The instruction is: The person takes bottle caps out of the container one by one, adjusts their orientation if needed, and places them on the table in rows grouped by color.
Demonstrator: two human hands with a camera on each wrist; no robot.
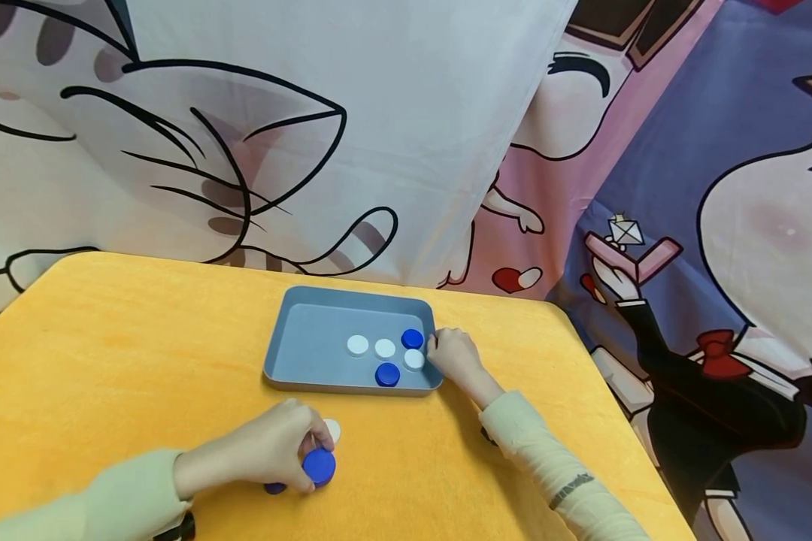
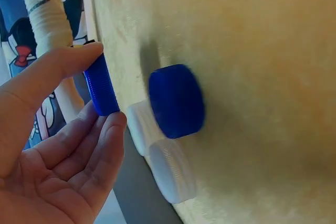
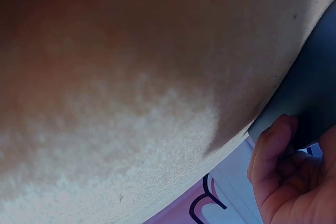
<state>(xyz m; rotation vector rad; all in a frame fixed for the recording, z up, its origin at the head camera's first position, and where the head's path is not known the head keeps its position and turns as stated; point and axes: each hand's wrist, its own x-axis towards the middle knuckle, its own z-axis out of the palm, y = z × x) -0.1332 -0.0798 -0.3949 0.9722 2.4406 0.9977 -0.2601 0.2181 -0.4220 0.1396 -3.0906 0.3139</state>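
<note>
My left hand (image 1: 260, 445) pinches a blue bottle cap (image 1: 319, 467) between thumb and fingers, just above the table. The left wrist view shows this cap (image 2: 103, 86) held edge-on. Under the hand lies another blue cap (image 2: 177, 101), mostly hidden in the head view. Beyond it are two white caps, a nearer one (image 2: 172, 172) and a farther one (image 2: 139, 128); only part of a white cap (image 1: 332, 430) shows past the fingers in the head view. My right hand (image 1: 456, 355) grips the right rim of a grey-blue tray (image 1: 311, 330) with curled fingers.
Inside the tray's right half lie three white caps (image 1: 358, 346) and two blue caps (image 1: 387, 374). The tray stands toward the back of the yellow table (image 1: 142, 338). Behind the table hangs a cartoon-printed cloth (image 1: 433, 113).
</note>
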